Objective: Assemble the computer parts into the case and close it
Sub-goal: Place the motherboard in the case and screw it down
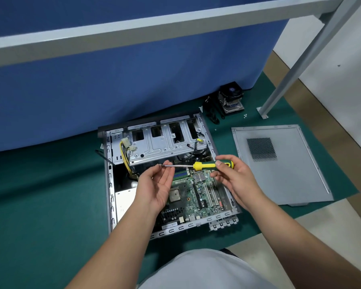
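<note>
Screwdriver point(204, 165) lies level above the open case point(165, 180), held between both hands. Right hand point(233, 178) grips the green-and-yellow handle, fingers curled round it. Left hand point(156, 188) is palm-up with fingers loosely curved; its fingertips pinch the shaft at the tip end. Whether a screw sits there cannot be told.

Motherboard point(198, 192) sits inside the case, directly below both hands. Drive cage point(163, 142) lies beyond the hands, with yellow-and-black cables point(125, 155) beyond the left hand. Side panel point(279, 163) lies flat on the green mat point(40, 195), to the right of the right hand, apart from the case. CPU cooler point(231, 99) stands well beyond the right hand, by the blue partition point(113, 80). Small screws point(245, 115) lie near the cooler.
</note>
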